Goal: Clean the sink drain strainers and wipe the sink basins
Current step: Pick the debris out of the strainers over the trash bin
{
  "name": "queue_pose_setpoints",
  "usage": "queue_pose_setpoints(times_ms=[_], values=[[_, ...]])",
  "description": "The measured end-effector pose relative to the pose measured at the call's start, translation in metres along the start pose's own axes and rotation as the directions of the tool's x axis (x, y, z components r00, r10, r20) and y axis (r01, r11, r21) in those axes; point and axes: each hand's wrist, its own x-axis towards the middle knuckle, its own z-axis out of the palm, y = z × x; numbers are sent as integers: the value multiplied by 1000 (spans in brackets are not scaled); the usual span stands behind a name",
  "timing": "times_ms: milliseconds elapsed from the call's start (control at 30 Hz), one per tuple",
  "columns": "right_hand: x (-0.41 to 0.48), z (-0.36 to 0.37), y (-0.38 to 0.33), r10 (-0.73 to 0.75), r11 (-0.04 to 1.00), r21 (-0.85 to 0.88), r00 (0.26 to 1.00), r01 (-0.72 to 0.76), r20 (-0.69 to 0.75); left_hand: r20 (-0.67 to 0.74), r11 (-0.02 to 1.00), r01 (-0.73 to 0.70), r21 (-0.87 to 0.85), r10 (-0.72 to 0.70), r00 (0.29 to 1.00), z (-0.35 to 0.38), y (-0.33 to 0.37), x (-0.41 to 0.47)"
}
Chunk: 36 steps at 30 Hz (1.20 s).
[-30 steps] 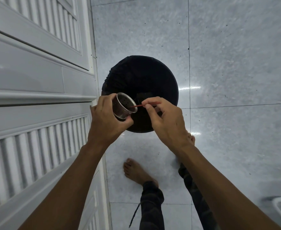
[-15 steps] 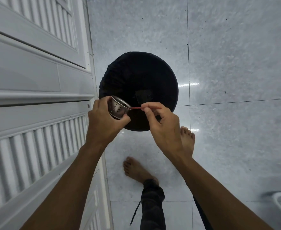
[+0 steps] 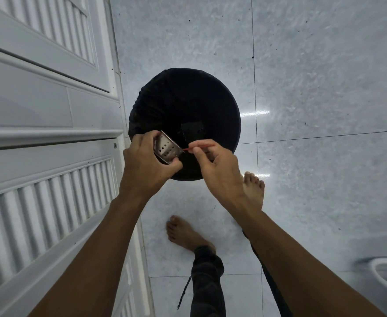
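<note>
One metal strainer (image 3: 166,148), centre frame over the black bin (image 3: 188,104), gripped by curled left hand (image 3: 147,167); thin red stick (image 3: 199,146), pinched in right hand (image 3: 217,171), lies level, tip meeting strainer's right edge.

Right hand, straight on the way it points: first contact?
The strainer in the left hand; the red stick pinched by the right hand points at its rim, though depth is unclear.

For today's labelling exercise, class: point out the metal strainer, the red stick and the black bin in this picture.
metal strainer (image 3: 165,149): head view, on its perforated side wall.
red stick (image 3: 205,145): head view, on the bare shaft above the fingers.
black bin (image 3: 151,104): head view, on its wrinkled left inner wall.
</note>
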Motion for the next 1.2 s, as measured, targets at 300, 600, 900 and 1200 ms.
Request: queue_pose_setpoints(times_ms=[300, 600, 900, 1200], values=[[6, -4, 4, -23, 1000, -9, 1000, 23, -11, -36, 999, -2, 44, 4, 999, 2, 0, 6], [7, -6, 1, -37, 999, 22, 999, 37, -30, -65, 1000, 31, 5, -30, 997, 4, 4, 3], [9, -10, -1, -86, 996, -1, 987, 87, -135, -67, 999, 44, -21, -45, 997, 2, 0, -3], [9, -9, -1, -52, 998, -28, 989, 49, -138, -53, 994, 92, -60, -95, 994, 7, -3, -8]])
